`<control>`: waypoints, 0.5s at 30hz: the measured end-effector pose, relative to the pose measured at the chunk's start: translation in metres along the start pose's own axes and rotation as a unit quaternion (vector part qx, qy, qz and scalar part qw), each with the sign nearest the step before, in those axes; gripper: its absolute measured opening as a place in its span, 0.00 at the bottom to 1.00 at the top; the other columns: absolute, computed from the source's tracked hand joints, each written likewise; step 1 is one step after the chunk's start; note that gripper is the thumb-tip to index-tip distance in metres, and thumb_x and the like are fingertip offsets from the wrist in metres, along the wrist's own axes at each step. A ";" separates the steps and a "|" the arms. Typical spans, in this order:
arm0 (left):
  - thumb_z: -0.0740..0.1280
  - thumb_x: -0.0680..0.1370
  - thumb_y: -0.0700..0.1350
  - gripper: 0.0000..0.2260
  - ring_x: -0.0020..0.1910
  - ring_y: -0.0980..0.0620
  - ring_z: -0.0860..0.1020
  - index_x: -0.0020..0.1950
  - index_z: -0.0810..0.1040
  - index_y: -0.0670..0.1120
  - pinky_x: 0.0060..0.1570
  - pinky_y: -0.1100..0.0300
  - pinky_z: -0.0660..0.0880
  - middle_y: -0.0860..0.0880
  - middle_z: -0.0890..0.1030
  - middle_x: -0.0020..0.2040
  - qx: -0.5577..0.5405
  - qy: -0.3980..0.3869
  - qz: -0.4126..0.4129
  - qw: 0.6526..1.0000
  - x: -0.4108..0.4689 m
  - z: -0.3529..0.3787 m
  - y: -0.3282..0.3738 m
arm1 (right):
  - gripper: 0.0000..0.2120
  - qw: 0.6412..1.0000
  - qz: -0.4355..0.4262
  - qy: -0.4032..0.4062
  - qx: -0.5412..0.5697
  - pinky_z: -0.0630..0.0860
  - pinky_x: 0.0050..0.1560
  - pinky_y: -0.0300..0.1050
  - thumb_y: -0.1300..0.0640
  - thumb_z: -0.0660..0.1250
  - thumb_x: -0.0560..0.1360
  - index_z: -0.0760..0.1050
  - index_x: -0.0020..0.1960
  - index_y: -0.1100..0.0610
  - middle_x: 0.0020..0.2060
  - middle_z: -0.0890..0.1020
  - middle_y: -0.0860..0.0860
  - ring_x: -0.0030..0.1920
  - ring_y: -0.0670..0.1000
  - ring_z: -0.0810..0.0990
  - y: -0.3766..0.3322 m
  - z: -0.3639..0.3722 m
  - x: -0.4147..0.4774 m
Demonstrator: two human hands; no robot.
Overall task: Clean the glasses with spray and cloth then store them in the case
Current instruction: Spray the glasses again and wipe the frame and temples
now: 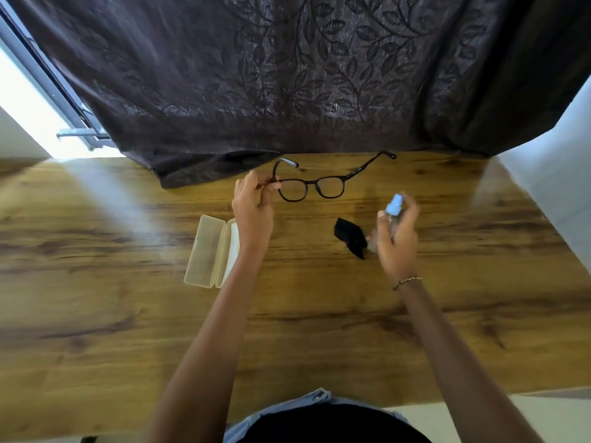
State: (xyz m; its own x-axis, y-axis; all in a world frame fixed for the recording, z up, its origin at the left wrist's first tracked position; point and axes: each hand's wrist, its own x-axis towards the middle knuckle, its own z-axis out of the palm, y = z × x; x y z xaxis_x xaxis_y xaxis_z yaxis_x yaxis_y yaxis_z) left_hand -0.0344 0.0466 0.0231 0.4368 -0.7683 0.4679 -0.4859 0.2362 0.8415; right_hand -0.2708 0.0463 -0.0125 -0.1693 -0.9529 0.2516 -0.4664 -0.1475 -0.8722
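Dark-framed glasses [311,187] with both arms unfolded hang above the far middle of the wooden table [319,314]. My left hand [254,209] pinches them at the left hinge. My right hand [398,241] grips a small clear spray bottle with a light blue top [394,207], its nozzle end raised toward the glasses, a forefinger over the top. A crumpled black cloth [350,236] lies on the table between my hands. The beige glasses case [208,251] lies open to the left of my left wrist, which hides part of it.
A dark leaf-patterned curtain [287,75] hangs behind the table and drapes onto its far edge near the glasses. A bright window frame [48,91] is at far left and a white wall [559,171] at right.
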 end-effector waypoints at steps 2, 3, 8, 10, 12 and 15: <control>0.67 0.77 0.41 0.01 0.47 0.53 0.75 0.47 0.77 0.44 0.45 0.71 0.71 0.61 0.76 0.43 -0.008 0.004 0.003 1.000 -0.003 0.002 0.001 | 0.19 0.999 0.002 -0.048 -0.001 0.73 0.23 0.34 0.53 0.54 0.82 0.56 0.70 0.40 0.34 0.75 0.48 0.25 0.42 0.74 -0.015 0.017 -0.018; 0.67 0.77 0.41 0.01 0.47 0.53 0.75 0.47 0.77 0.44 0.45 0.71 0.71 0.62 0.76 0.43 -0.010 0.004 0.004 1.000 -0.004 0.003 0.002 | 0.19 0.997 -0.020 -0.070 -0.008 0.70 0.21 0.34 0.54 0.54 0.82 0.57 0.70 0.40 0.31 0.73 0.47 0.23 0.42 0.71 -0.022 0.025 -0.026; 0.67 0.77 0.39 0.02 0.47 0.49 0.75 0.48 0.77 0.42 0.46 0.63 0.73 0.61 0.76 0.42 -0.003 0.009 0.013 1.000 -0.008 0.007 0.003 | 0.20 0.976 -0.164 -0.132 -0.052 0.63 0.25 0.30 0.53 0.63 0.78 0.63 0.69 0.46 0.27 0.67 0.42 0.23 0.44 0.67 -0.064 0.048 -0.033; 0.66 0.76 0.36 0.03 0.47 0.50 0.75 0.49 0.78 0.42 0.47 0.60 0.74 0.59 0.77 0.42 -0.004 0.011 0.015 1.000 -0.009 0.006 0.003 | 0.25 0.971 -0.192 -0.118 -0.081 0.65 0.27 0.28 0.53 0.68 0.75 0.63 0.69 0.46 0.31 0.68 0.40 0.26 0.42 0.69 -0.079 0.052 -0.026; 0.66 0.76 0.35 0.05 0.47 0.50 0.75 0.50 0.78 0.43 0.47 0.60 0.75 0.57 0.78 0.43 -0.005 0.014 0.017 1.000 -0.010 0.006 0.003 | 0.26 0.965 -0.214 -0.112 -0.098 0.65 0.31 0.26 0.56 0.69 0.75 0.64 0.69 0.48 0.33 0.70 0.40 0.28 0.39 0.71 -0.088 0.055 -0.020; 0.66 0.76 0.36 0.05 0.47 0.52 0.74 0.50 0.78 0.43 0.47 0.62 0.74 0.56 0.79 0.43 -0.003 0.015 0.019 1.000 -0.010 0.006 0.004 | 0.24 0.961 -0.221 -0.119 -0.115 0.66 0.31 0.27 0.61 0.69 0.73 0.67 0.66 0.49 0.30 0.69 0.40 0.28 0.39 0.71 -0.093 0.057 -0.014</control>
State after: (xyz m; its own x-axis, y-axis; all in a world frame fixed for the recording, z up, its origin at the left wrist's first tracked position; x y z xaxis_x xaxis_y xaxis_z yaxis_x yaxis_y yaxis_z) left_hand -0.0450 0.0512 0.0201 0.4413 -0.7402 0.5073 -0.4975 0.2687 0.8248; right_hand -0.1760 0.0578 0.0411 0.2802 -0.8482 0.4496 -0.6306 -0.5157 -0.5800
